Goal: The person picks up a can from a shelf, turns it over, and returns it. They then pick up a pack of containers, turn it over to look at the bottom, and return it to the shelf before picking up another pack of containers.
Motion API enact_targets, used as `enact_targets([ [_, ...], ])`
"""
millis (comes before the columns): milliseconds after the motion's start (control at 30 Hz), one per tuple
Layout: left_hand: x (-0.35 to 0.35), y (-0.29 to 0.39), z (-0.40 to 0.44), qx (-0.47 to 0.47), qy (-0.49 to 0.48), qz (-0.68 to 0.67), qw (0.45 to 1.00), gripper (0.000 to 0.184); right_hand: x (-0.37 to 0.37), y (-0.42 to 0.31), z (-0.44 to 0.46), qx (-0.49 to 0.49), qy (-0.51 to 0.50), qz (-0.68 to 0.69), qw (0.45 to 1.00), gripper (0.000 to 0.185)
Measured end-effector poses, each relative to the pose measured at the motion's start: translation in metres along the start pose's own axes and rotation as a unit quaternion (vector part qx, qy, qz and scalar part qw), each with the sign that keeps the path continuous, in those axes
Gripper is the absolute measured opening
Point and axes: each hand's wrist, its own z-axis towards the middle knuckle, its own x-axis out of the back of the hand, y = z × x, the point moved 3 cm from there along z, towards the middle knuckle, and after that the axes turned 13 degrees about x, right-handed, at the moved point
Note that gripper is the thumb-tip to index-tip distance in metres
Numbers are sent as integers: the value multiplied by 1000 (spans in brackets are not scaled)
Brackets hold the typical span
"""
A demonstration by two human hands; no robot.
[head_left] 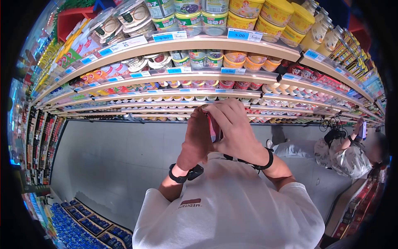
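Note:
Both hands are raised together in front of my chest, with a small red packet or box (212, 128) between them. A white striped patch, perhaps a barcode, shows near its lower end. My left hand (195, 135) is closed round its left side, largely in shadow. From the right, my right hand (233, 128) grips it, with the fingers bent over its top edge. Most of the item is hidden by the hands, so its exact kind cannot be told.
Curved-looking store shelves (186, 44) in front carry yellow tubs (242, 15), green-and-white cans (189, 20) and blue price tags. Another person (342, 155) with a phone is at the right. Blue packaged goods (68, 224) stand at lower left, on a grey floor (112, 162).

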Motion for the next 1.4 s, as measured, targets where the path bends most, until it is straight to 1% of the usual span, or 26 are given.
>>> enact_targets([
  [33, 3, -5, -3, -9, 31, -87, 996, 121, 0, -1, 1, 0, -6, 10, 1000, 107],
  [100, 7, -14, -4, 15, -11, -282, 959, 125, 1, -2, 1, 2, 10, 46, 999, 103],
  [200, 1, -24, -6, 11, -39, -538, 842, 125, 1, -2, 3, 12, 29, 102, 994, 95],
  [267, 1, -21, -9, 75, -79, -622, 776, 121, 1, -2, 4, 12, 39, 135, 990, 91],
  [333, 6, -13, -10, 126, -95, -673, 722, 117, 0, 0, 5, 4, 47, 163, 985, 90],
  [367, 7, -9, -10, 144, -90, -687, 707, 114, -2, 2, 5, 5, 52, 178, 983, 90],
  [433, 11, -10, -10, 131, -61, -643, 752, 109, -8, 8, 4, 6, 62, 208, 976, 90],
  [467, 14, -13, -9, 99, -34, -581, 807, 107, -11, 9, 3, 3, 63, 213, 975, 91],
  [533, 14, -20, -11, 60, -5, -500, 864, 105, -16, 11, 3, -4, 65, 225, 972, 91],
  [567, 11, -24, -12, 52, -3, -485, 873, 104, -17, 10, 3, 1, 57, 216, 975, 93],
  [633, 32, -12, -14, -14, 28, -471, 881, 96, -18, 8, 1, 10, 43, 197, 980, 97],
  [700, 25, -17, -9, 45, 82, -432, 897, 88, -16, 2, 1, 18, 18, 140, 990, 100],
  [733, 25, -16, -10, 114, 49, -457, 881, 91, -14, -2, 2, 23, 6, 112, 993, 102],
  [800, 33, -6, -10, 255, -8, -503, 826, 95, -14, -10, 3, 34, 0, 76, 997, 103],
  [833, 31, -9, -10, 250, -11, -454, 855, 94, -16, -10, 1, 35, 1, 70, 997, 103],
  [900, 30, -17, -8, 133, 28, -306, 942, 93, -21, -10, -2, 42, 5, 65, 997, 103],
  [933, 30, -22, -8, 77, 63, -230, 968, 93, -23, -9, -5, 48, 8, 66, 997, 102],
  [967, 28, -26, -7, 8, 84, -230, 969, 88, -24, -8, -7, 54, 12, 67, 996, 101],
  [1033, 31, -24, -5, -70, 68, -289, 952, 83, -24, -6, -7, 47, 17, 110, 993, 99],
  [1067, 34, -22, -4, -78, 32, -348, 934, 82, -23, -5, -7, 44, 20, 132, 990, 98],
  [1133, 37, -15, -3, 8, -33, -509, 860, 84, -20, 2, -10, 40, 30, 163, 985, 97],
  [1167, 31, -7, -4, 101, -61, -602, 790, 87, -18, 5, -11, 38, 36, 179, 983, 96],
  [1233, 18, -6, -11, 139, -58, -612, 776, 95, -17, 7, -9, 39, 62, 171, 983, 99],
  [1333, 33, 2, -15, 29, 6, -462, 887, 96, -15, 10, -8, 28, 80, 156, 984, 102],
  [1367, 38, 5, -15, -38, 47, -404, 913, 91, -15, 12, -8, 25, 83, 150, 985, 103],
  [1400, 34, 3, -16, 3, 12, -494, 869, 91, -14, 13, -7, 23, 87, 145, 985, 103],
])
